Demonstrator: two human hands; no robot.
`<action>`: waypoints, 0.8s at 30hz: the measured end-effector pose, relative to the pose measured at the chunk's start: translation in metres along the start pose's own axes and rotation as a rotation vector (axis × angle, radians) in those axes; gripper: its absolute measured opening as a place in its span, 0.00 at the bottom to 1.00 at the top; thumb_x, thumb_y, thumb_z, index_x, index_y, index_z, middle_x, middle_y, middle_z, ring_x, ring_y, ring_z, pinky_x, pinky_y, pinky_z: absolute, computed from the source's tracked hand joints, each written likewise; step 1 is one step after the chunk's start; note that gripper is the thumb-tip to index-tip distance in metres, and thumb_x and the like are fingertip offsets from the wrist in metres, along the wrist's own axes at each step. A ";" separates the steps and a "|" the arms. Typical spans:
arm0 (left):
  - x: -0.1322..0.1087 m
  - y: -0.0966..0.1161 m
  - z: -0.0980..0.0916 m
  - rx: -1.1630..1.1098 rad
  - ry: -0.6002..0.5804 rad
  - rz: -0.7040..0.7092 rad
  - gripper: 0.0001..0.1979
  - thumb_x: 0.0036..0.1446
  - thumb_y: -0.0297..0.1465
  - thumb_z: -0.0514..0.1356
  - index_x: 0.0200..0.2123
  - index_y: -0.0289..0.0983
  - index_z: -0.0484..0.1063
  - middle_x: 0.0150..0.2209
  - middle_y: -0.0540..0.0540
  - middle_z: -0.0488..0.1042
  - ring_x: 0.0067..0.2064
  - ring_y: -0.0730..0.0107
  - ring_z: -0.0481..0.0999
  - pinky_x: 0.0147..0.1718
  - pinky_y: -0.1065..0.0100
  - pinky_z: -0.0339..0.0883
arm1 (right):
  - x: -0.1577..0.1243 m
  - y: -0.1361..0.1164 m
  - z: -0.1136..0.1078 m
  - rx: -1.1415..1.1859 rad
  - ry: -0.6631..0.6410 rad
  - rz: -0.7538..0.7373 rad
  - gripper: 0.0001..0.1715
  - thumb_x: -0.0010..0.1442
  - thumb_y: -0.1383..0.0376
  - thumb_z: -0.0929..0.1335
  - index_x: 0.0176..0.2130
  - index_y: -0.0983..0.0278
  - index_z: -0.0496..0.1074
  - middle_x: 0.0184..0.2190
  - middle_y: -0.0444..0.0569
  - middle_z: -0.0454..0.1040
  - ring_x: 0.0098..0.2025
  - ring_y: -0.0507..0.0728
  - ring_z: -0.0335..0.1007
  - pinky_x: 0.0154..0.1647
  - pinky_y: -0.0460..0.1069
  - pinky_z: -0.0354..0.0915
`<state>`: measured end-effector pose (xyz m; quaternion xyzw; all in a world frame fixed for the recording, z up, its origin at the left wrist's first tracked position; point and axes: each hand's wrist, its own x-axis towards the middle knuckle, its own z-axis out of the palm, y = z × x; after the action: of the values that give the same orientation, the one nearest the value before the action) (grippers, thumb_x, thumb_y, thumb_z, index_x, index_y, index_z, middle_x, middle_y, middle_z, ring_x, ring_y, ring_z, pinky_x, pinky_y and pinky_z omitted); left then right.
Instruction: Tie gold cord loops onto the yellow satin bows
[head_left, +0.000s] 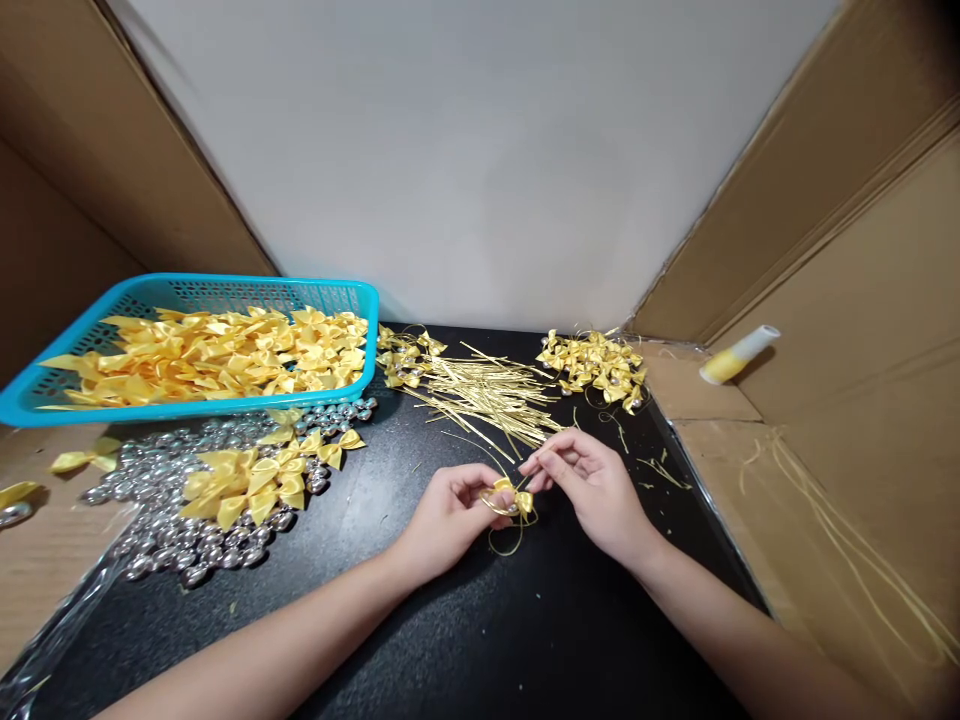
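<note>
My left hand [461, 510] pinches a small yellow ribbon bow [525, 500] between thumb and fingers, above the black tabletop. A thin gold cord [506, 550] hangs in a loop below the bow. Close beside it on the right, my right hand [589, 485] has its thumb and fingertips pressed together at the bow's upper edge. They pinch what looks like a thin gold strand, mostly hidden by the fingers. Just beyond the hands lies a loose pile of gold twist ties [487, 390].
A blue basket [371, 345] full of yellow bows stands back left. Before it lie silver beads [161, 470] with loose bows [255, 480] on top. Corded bows [596, 365] are heaped back right. A yellow-white tube [739, 355] is near the right cardboard wall [862, 280].
</note>
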<state>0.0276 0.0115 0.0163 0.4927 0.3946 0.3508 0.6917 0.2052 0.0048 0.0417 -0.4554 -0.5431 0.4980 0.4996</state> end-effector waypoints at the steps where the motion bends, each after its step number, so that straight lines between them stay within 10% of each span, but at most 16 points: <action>1: 0.000 0.000 0.000 0.002 -0.003 -0.001 0.13 0.47 0.38 0.69 0.24 0.34 0.74 0.21 0.51 0.73 0.24 0.74 0.70 0.26 0.72 0.64 | 0.002 -0.001 -0.002 0.020 0.026 -0.001 0.12 0.60 0.57 0.70 0.32 0.63 0.70 0.29 0.47 0.79 0.27 0.51 0.77 0.29 0.46 0.72; 24: 0.000 -0.005 -0.002 0.032 0.042 0.020 0.16 0.54 0.43 0.63 0.29 0.34 0.76 0.24 0.47 0.77 0.26 0.70 0.74 0.29 0.70 0.67 | 0.008 -0.041 -0.033 0.114 0.166 -0.063 0.13 0.60 0.56 0.70 0.33 0.61 0.66 0.30 0.45 0.80 0.26 0.53 0.79 0.27 0.46 0.75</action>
<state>0.0262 0.0105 0.0107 0.5002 0.4099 0.3614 0.6717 0.2373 0.0114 0.0831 -0.4485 -0.4850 0.4727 0.5833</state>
